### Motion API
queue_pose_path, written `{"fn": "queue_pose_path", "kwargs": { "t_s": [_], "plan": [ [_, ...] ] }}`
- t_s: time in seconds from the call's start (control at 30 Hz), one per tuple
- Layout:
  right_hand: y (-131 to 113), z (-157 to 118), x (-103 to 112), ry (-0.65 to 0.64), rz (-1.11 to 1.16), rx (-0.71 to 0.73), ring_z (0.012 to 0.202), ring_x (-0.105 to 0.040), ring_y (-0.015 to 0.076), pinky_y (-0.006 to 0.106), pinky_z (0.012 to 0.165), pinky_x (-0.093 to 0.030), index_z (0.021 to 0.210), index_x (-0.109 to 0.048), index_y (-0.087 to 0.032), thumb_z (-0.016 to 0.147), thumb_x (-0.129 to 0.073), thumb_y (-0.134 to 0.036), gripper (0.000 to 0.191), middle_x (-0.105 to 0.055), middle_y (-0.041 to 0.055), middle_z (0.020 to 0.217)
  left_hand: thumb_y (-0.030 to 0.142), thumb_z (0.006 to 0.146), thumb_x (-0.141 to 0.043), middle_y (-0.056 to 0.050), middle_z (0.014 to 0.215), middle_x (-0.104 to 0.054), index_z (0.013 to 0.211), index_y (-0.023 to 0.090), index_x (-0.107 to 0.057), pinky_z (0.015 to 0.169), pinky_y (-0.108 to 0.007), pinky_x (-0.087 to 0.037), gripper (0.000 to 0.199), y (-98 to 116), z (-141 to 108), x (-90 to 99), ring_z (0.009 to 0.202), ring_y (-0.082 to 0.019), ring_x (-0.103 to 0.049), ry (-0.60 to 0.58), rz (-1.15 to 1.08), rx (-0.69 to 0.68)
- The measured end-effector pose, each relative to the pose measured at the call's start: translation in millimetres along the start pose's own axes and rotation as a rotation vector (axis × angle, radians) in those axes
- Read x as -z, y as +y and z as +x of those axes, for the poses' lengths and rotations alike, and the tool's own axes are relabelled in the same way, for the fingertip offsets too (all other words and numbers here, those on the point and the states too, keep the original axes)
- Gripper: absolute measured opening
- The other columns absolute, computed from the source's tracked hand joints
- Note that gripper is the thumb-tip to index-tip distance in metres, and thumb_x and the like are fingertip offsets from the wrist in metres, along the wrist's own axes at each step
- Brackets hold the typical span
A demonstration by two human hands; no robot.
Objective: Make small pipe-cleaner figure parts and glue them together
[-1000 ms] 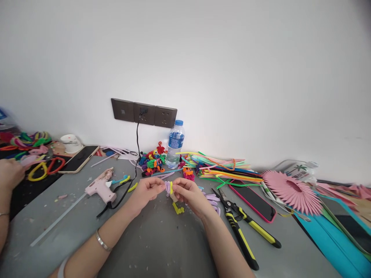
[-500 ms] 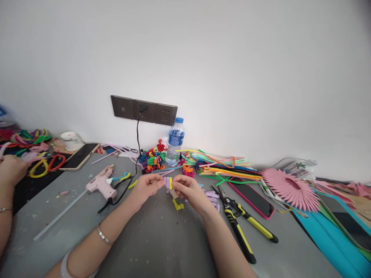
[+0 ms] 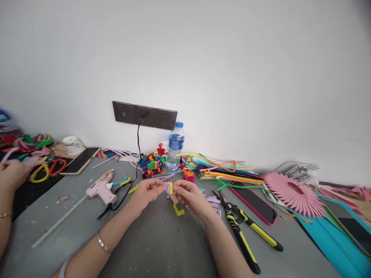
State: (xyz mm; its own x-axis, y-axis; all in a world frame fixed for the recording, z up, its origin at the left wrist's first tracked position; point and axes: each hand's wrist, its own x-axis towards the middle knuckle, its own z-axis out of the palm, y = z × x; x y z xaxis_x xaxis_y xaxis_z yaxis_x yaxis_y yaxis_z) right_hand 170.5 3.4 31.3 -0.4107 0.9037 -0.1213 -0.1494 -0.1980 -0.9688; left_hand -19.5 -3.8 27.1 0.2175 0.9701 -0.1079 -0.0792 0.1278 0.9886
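Between my fingertips is a small purple and yellow fuzzy piece (image 3: pixel 169 188). My left hand (image 3: pixel 149 193) pinches its purple side, and my right hand (image 3: pixel 188 195) grips it by the yellow side. Just below them a bent yellow fuzzy piece (image 3: pixel 178 211) lies on the grey table (image 3: pixel 162 247). Several purple loops (image 3: pixel 213 201) rest behind and to the right of my right hand, partly hidden by it.
Pliers (image 3: pixel 246 227) with yellow and black handles and a pink-edged phone (image 3: pixel 256 202) lie right. A pink glue gun (image 3: pixel 102 189) is left. Behind stand a water bottle (image 3: pixel 175 146) and fuzzy stems (image 3: pixel 228 170). Another person's hand (image 3: pixel 13 175) is far left.
The view has tilted slightly, so the table things and wall sockets appear a little lower. Both my hands keep their hold on the small piece. The other person's hand has shifted slightly.
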Motion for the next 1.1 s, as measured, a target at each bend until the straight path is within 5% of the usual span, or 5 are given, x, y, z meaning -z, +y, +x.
{"fn": "queue_pose_path", "kwargs": {
  "t_s": [1.1],
  "plan": [
    [-7.6,-3.0,-4.0,-0.015,-0.055,0.057,0.05,-0.034,0.0066,0.023,0.049,-0.024,0.072,-0.06,-0.016,0.071,-0.074,-0.048,0.035,-0.05,-0.0043,0.059,0.054,0.064,-0.076,0.008,0.051,-0.036,0.072,0.015,-0.063,0.047,-0.021,-0.017,0.042,9.5,-1.0,-3.2,0.046,-0.005,-0.025,-0.012,0.035,0.022]
  ]
}}
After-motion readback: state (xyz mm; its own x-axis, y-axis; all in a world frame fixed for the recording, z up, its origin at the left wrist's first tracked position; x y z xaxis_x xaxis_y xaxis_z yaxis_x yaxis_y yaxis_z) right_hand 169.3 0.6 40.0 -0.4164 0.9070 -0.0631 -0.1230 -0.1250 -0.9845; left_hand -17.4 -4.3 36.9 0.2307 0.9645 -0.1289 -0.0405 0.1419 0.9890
